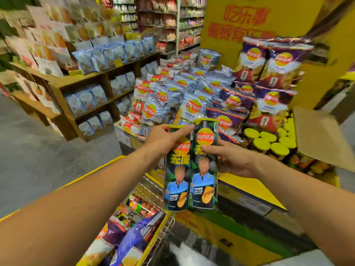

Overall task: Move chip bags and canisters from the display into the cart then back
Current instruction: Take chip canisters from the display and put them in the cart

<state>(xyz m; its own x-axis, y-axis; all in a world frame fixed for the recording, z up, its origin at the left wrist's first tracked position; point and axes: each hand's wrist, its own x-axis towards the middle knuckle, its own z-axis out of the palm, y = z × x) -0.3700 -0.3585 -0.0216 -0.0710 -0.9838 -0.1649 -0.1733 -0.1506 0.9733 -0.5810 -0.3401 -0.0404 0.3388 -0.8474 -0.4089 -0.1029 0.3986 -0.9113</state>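
Note:
Two tall green chip canisters with yellow lids stand upright side by side in the air, above the cart's far edge. My left hand (pixel 166 136) grips the left canister (pixel 177 175) near its top. My right hand (pixel 231 159) holds the right canister (pixel 204 169) around its upper middle. Below them is the yellow wire cart (pixel 161 230), which holds purple and other chip bags (pixel 130 240). Behind the canisters the display (pixel 247 186) is piled with blue chip bags (pixel 163 106) and purple chip bags (pixel 269 104). More yellow-lidded canisters (pixel 269 143) stand in a box to the right.
Wooden shelves (pixel 76 81) with blue snack packs run along the left, with grey floor (pixel 38 150) in front of them. An open cardboard flap (pixel 317 135) sticks up at the right of the display. A tall yellow sign board (pixel 249 20) rises behind the bags.

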